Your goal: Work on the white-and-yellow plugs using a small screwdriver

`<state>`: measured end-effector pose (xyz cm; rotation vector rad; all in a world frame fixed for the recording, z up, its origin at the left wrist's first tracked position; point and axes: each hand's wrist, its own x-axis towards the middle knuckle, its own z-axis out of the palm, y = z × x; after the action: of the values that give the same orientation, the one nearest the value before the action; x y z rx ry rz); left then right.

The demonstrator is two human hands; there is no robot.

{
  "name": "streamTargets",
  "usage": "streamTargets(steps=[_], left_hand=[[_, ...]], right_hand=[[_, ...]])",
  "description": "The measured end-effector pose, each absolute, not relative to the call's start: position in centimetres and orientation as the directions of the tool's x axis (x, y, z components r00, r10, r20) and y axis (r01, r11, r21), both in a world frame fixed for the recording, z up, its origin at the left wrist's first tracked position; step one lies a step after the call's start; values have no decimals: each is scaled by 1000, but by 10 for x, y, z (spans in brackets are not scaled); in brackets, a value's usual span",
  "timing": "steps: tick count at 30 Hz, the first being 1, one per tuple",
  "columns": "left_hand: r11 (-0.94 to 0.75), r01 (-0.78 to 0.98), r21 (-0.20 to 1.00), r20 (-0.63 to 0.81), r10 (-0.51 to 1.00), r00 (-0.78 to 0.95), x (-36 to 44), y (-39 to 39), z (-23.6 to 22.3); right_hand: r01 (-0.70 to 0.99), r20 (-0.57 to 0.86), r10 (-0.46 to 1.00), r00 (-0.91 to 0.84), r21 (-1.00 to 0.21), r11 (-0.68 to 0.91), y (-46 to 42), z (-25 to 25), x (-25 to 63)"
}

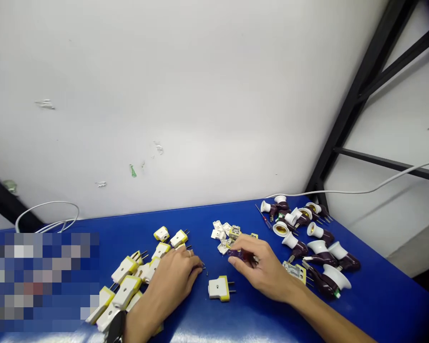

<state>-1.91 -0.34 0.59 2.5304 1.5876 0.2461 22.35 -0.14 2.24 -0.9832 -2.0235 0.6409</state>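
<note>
Roughly ten white-and-yellow two-pin plugs (127, 290) piled at lower left on blue table (389, 305), pins pointing up and right. Left hand (168, 286) curled, knuckles up, at right edge of pile, fingertips just beside tiny dark bits (204, 269); cannot tell if holding anything. Single assembled plug (219, 288) lying at bottom centre, between both hands. Loose white plug shells (219, 233) heaped above it. Right hand (260, 271) narrow, pinching dark maroon plug body (240, 256) between thumb and fingers. Red-handled screwdriver (263, 216) lying near table's back edge. Maroon-and-white lamp holders (318, 252) scattered at right, some with pins showing. White cable (361, 192) running across upper right.
</note>
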Motion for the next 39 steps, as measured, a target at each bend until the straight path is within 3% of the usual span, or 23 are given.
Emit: streamTargets(steps=[4, 8, 13, 17, 21, 24, 28, 34, 39], left_hand=[[-384, 902, 199, 18, 921, 388, -15, -3, 6], [-395, 913, 103, -39, 916, 400, -9, -5, 8], [-422, 906, -43, -35, 907, 421, -3, -6, -3], [-441, 896, -45, -5, 897, 441, -6, -5, -11], [-425, 903, 72, 26, 905, 424, -13, -4, -7], [-424, 850, 314, 103, 905, 413, -15, -6, -2], [-421, 685, 595, 204, 903, 377, -11, -9, 1], [-432, 527, 732, 279, 896, 346, -3, -15, 1], [-420, 487, 766, 297, 903, 312, -2, -19, 2]], right_hand=[[414, 475, 810, -344, -697, 585, 1, 24, 225], [400, 445, 838, -316, -738, 543, 6, 23, 228], [406, 414, 853, -317, -753, 517, 10, 19, 230], [404, 441, 861, -251, -761, 508, 9, 21, 230], [245, 394, 906, -156, -873, 422, 6, 20, 228], [51, 289, 951, -107, -954, 296, 6, 18, 224], [-133, 236, 971, -48, -965, 228, 5, 19, 219], [-179, 236, 971, -28, -957, 227, -2, 25, 213], [-185, 260, 964, -58, -952, 245, -5, 27, 206]])
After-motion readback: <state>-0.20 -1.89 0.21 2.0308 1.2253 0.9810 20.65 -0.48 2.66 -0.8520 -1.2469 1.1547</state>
